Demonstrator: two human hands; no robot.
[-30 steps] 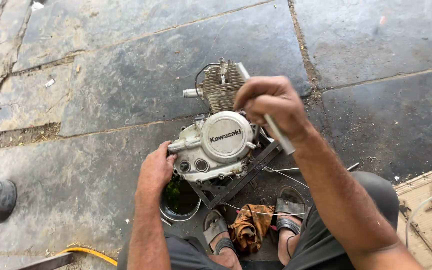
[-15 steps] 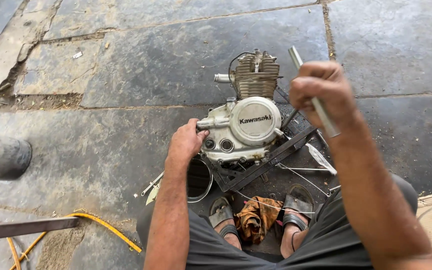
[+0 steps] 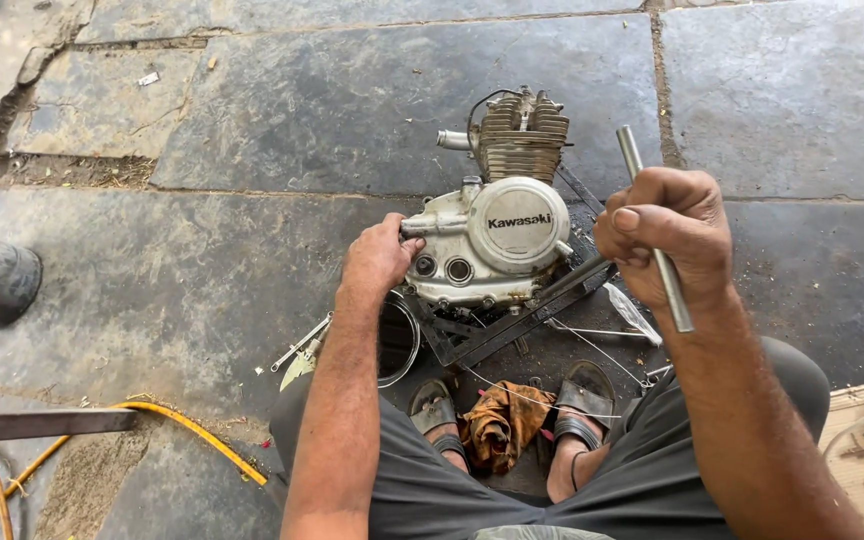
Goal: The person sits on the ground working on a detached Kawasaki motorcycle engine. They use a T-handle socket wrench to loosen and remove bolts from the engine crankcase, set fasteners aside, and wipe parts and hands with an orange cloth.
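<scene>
On the stone floor (image 3: pixel 252 110), between the person's feet, a motorcycle engine (image 3: pixel 497 235) is sitting; the left hand (image 3: pixel 380 255) is gripping its side cover edge, while the right hand (image 3: pixel 667 235) is clenching a metal rod (image 3: pixel 655 240) tightly.

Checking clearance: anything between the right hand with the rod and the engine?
Nothing visible. The right hand grips the metal rod raised to the right of the engine, with open air between. The left hand rests on the engine's far side, out of that path.
</scene>
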